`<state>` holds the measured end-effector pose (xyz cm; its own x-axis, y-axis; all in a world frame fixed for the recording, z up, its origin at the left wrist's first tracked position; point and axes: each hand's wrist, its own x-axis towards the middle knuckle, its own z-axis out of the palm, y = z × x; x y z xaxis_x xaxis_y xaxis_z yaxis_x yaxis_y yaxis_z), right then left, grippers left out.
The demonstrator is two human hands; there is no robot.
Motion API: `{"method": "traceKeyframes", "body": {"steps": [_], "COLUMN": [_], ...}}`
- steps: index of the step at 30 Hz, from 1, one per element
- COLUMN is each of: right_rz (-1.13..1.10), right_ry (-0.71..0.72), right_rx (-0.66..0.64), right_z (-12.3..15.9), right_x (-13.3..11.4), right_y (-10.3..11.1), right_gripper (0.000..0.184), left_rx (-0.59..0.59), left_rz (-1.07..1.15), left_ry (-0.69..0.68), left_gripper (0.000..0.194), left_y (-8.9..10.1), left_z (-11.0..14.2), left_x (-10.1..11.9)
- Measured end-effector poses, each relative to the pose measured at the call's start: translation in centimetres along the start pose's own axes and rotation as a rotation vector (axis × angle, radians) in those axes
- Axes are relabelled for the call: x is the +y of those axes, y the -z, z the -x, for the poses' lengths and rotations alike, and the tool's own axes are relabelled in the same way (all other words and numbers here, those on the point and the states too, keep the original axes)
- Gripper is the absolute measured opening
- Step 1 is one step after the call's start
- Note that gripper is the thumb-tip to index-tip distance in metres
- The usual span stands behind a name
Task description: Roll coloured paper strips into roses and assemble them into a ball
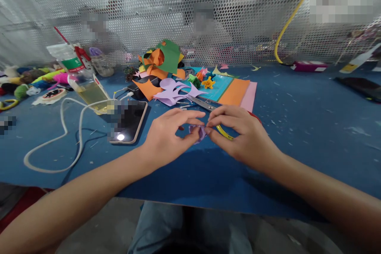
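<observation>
Between my two hands is a small piece of curled purple paper (201, 134), held above the blue table. My left hand (171, 133) pinches its left side between thumb and fingers. Its right edge is pinched by the fingertips of my right hand (238, 129). Behind my right hand lies a pair of scissors (203, 104) with yellow and red handles, partly hidden by that hand. Purple paper scraps (171, 92) with cut-out curves lie just beyond the scissor blades. Small folded paper flowers (208, 82) in yellow, green and orange sit farther back.
A phone (130, 122) with a white cable (64, 166) lies left of my hands. Behind it stands a bottle of yellowish liquid (92, 91). Orange paper sheets (235, 92) and a heap of green and orange scraps (169, 57) lie toward the perforated metal panel (247, 20).
</observation>
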<state>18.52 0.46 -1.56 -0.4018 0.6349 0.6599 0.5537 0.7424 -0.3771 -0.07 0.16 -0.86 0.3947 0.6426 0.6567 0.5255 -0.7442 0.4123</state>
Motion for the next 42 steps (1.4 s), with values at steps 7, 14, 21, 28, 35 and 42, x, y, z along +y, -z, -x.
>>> {"method": "traceKeyframes", "body": {"steps": [7,14,21,28,35,42], "right_rz": [0.010,-0.154,-0.056,-0.076,-0.086,-0.072], "right_ry": [0.002,-0.082,-0.051,-0.043,-0.055,-0.048], "right_rx": [0.004,-0.096,-0.137,-0.181,-0.207,-0.206], "right_z": [0.03,-0.29,0.19,0.17,0.29,0.28], "right_x": [-0.11,0.30,0.59,0.62,0.53,0.65], "right_y": [0.08,0.18,-0.13,-0.11,-0.16,-0.07], "right_gripper": [0.008,0.009,0.010,0.010,0.010,0.013], "left_rx": [-0.011,-0.056,-0.118,-0.189,-0.212,-0.234], "left_rz": [0.104,0.063,0.139,0.112,0.141,0.188], "left_ry": [0.128,0.118,0.209,0.232,0.234,0.324], "left_gripper": [0.021,0.018,0.020,0.015,0.016,0.014], "left_y": [-0.19,-0.23,-0.29,-0.30,-0.37,-0.44], "left_z": [-0.09,0.02,0.07,0.14,0.24,0.04], "left_x": [0.05,0.10,0.18,-0.02,0.12,0.09]}}
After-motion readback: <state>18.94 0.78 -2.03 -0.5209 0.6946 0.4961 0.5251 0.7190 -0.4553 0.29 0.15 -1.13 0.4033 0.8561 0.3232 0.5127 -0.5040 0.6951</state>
